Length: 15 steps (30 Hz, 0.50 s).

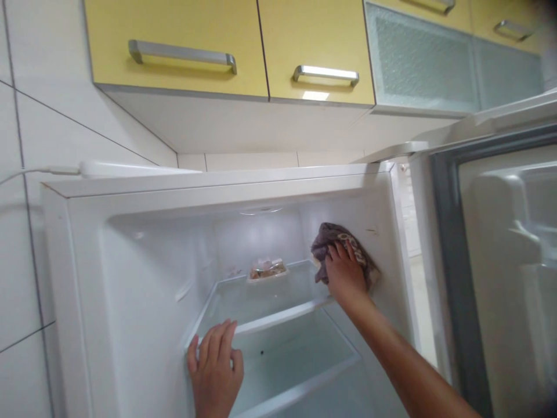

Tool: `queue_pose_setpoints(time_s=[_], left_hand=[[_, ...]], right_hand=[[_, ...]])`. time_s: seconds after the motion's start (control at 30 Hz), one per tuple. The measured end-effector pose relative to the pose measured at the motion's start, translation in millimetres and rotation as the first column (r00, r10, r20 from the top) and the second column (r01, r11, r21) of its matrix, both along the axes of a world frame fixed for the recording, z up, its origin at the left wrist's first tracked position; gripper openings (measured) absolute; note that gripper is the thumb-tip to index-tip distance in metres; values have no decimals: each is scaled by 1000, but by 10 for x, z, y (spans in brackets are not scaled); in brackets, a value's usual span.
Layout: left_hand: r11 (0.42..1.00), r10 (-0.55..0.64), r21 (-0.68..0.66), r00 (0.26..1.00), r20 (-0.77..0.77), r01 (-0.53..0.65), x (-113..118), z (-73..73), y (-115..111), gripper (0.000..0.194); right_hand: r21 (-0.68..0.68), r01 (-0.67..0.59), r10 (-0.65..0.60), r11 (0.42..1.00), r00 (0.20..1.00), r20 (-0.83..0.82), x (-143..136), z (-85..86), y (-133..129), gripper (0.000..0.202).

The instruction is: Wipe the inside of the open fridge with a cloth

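Inside the open refrigerator, my right hand holds a grey-brown cloth with pale lettering. It presses the cloth against the right inner wall, above the top glass shelf. My left hand rests at the front left corner of that shelf, fingers apart and slightly bent over its white edge. Whatever lies under the left fingertips is hidden. Towards the back of the top shelf sits a small clear-wrapped tray with brownish food in it.
A second glass shelf lies below, with a small dark speck on it. The refrigerator door stands swung out to the right. Yellow cabinets with metal handles hang overhead, and a tiled wall runs close along the left.
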<state>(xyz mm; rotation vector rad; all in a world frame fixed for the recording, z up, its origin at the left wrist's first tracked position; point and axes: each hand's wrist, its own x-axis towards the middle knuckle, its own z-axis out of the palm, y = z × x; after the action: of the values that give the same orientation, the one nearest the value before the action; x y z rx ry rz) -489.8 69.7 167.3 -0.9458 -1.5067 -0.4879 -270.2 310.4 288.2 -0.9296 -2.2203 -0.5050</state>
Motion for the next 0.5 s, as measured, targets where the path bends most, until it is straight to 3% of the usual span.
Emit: queue_pose_setpoints(time_s=[0.1,0.2,0.33,0.5], left_hand=[[1000,-18,8,1000,-23,18,-13,6,-1,40],[999,-24,24,998,-50,26,-35,6,12,40],[999,-21,42,997,-80,24,-76,-15,32,38],[998,-19,54,994,-109,25,-128,-51,48,38]], right_hand=[[0,27,-27,1000,1000,-5,190,-271,-142,33],[29,36,-36,999,999,-17,258,-416,-179,36],[39,-3,1,999,999,53,92,-383,2,32],[47,-60,51,997,982,181,-465,-233,464,31]])
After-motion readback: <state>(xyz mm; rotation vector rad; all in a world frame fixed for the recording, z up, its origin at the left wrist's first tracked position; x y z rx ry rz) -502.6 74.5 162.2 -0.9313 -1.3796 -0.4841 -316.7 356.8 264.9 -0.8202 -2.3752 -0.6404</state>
